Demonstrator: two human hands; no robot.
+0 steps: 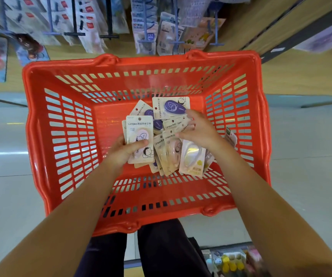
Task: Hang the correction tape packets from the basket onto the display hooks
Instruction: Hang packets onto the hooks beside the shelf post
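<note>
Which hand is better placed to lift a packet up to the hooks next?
Probably the left hand: it already grips a pink packet raised above the pile. The right hand only rests its fingers on packets lying in the basket.

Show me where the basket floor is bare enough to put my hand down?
Inside the red plastic basket, the bare floor is the strip between the left slatted wall and the pile of correction tape packets, at about. The middle and near-right are crowded: the left hand grips a pink-tape packet, and the right hand reaches into the pile.
</note>
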